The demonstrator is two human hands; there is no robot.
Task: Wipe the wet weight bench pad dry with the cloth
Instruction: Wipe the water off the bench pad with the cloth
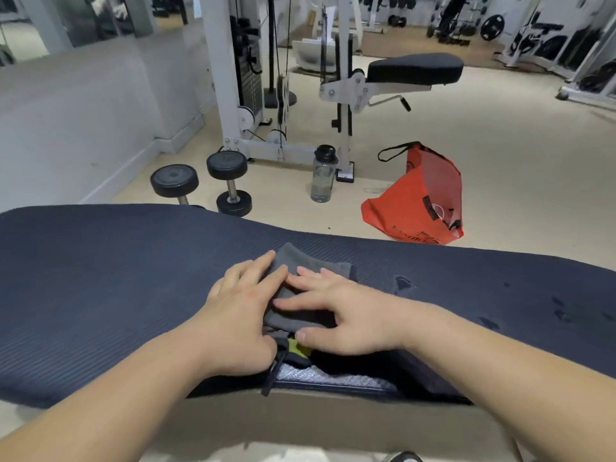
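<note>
A pale beige floor (pixel 500 155) stretches beyond the hands. Two black dumbbells (pixel 203 186) stand ahead and left of the hands, a clear water bottle (pixel 322 175) straight ahead, an orange bag (pixel 420 201) ahead and right. Farther off stands a white cable machine (pixel 233 78) with a black padded seat (pixel 415 70). A pale wall (pixel 83 111) runs along the left.

Both forearms bare to the frame edge, left hand (pixel 238 315) and right hand (pixel 346 311) ungloved

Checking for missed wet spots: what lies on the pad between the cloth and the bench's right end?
Head view: water droplets on the bench pad right of the cloth.
</note>
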